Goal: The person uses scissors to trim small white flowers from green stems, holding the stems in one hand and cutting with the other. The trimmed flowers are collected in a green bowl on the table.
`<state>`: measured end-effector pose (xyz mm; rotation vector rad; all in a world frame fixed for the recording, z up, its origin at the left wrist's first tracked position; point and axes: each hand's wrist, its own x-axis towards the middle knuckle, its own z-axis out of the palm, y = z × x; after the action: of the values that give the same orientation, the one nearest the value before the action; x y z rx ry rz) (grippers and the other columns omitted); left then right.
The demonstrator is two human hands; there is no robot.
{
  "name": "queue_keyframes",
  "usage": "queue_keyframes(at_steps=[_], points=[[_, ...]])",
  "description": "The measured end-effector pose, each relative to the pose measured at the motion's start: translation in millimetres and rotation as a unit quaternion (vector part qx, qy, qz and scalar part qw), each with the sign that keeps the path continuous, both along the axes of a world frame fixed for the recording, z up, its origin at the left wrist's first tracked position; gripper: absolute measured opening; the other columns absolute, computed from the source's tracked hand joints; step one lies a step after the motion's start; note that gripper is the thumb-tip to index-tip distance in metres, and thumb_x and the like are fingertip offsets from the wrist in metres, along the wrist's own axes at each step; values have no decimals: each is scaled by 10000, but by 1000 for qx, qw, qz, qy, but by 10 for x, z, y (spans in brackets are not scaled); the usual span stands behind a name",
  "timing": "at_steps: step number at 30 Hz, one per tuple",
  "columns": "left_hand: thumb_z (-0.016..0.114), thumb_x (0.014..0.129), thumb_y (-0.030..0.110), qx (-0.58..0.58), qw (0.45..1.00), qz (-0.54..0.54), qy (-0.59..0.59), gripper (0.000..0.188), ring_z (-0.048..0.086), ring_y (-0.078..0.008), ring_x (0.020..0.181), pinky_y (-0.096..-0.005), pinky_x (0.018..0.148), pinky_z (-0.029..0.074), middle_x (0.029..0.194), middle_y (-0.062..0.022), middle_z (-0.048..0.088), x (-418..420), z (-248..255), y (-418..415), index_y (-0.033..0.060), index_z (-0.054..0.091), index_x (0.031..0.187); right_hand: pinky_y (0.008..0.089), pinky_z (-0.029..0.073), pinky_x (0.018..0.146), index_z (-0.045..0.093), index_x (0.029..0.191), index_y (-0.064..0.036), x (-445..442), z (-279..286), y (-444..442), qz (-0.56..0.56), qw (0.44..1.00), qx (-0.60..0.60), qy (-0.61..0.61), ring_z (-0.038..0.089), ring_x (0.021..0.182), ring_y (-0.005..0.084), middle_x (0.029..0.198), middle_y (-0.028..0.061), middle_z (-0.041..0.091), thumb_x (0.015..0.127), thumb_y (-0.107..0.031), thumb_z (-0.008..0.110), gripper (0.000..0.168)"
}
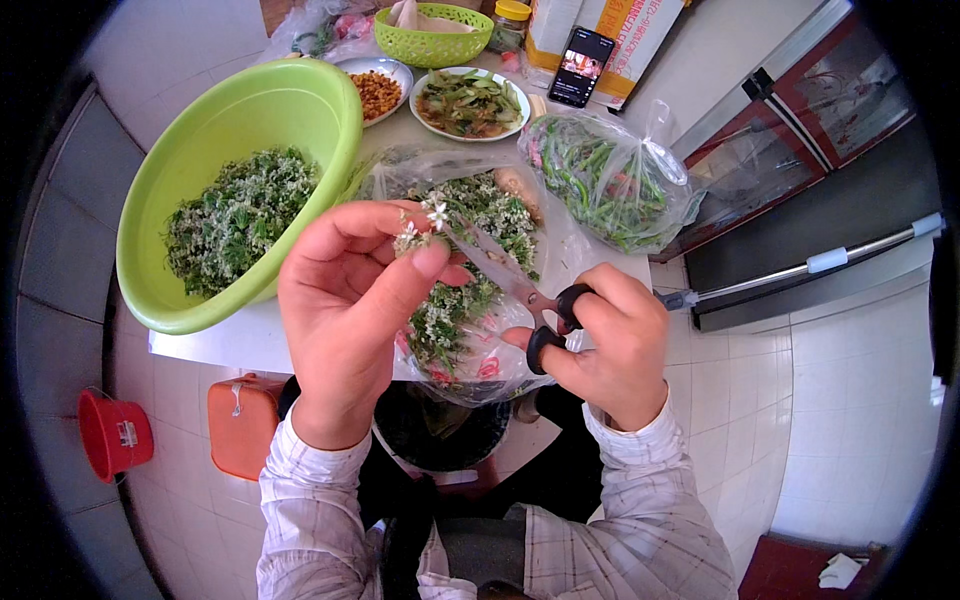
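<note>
Between thumb and fingertips, my left hand [360,277] pinches a small cluster of white flowers [420,225]. My right hand [615,337] has its fingers through the black handles of a pair of scissors [510,274]; the blade tips are right beside the flowers. Below both hands, a clear plastic bag [495,345] lies spread on the table with a heap of green stems and white blossoms [450,307] on it. To the left, a large light-green plastic basin [330,150], tilted, contains more of the same flower heads [240,221].
Behind stand a plate of cooked greens [471,103], a dish of orange-brown food [375,94], a green basket [435,49], a yellow-lidded jar [511,26] and a phone [581,67] against a carton. A tied bag of green vegetables [607,180] lies right. A dark bucket [442,435] is below the table edge.
</note>
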<state>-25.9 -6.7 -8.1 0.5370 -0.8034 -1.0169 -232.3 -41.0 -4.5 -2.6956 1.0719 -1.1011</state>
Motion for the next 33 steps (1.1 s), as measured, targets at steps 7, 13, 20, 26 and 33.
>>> queue_keyframes(at_steps=[7,13,20,26,33], points=[[662,819,-87,-11,1000,20,-17,191,668,-200,841,-318,755,569,1015,-132,646,-6,-5,-18,-38,601,994,343,360,445,538,578,-23,10,-36,-11,5,1000,-21,12,473,490,223,603,53,473,538,-154,863,353],[670,817,-81,0,999,20,-26,189,671,-206,836,-317,756,567,1009,-131,646,5,18,1,-40,602,988,347,364,444,531,573,-14,1,-74,-22,-1,1000,-26,7,475,491,233,598,59,476,541,-117,853,341],[666,832,-55,12,1000,-7,0,168,667,-198,803,-326,746,569,982,-122,645,21,24,-8,-35,601,985,330,403,511,589,647,-13,-63,66,-24,43,987,142,-64,534,578,251,691,74,514,579,-178,848,314],[669,823,-56,22,993,-119,17,178,664,-192,818,-345,728,581,968,-118,649,-21,-34,-1,-26,599,985,269,429,663,666,774,-10,-100,15,-2,150,896,301,-291,559,732,165,817,71,572,685,-114,811,200],[672,815,-67,68,977,-199,23,192,664,-202,839,-352,714,589,974,-124,643,-222,-102,31,-20,588,981,239,414,669,703,848,-24,-60,44,56,120,906,217,-342,539,778,110,959,44,565,716,-25,763,145]])
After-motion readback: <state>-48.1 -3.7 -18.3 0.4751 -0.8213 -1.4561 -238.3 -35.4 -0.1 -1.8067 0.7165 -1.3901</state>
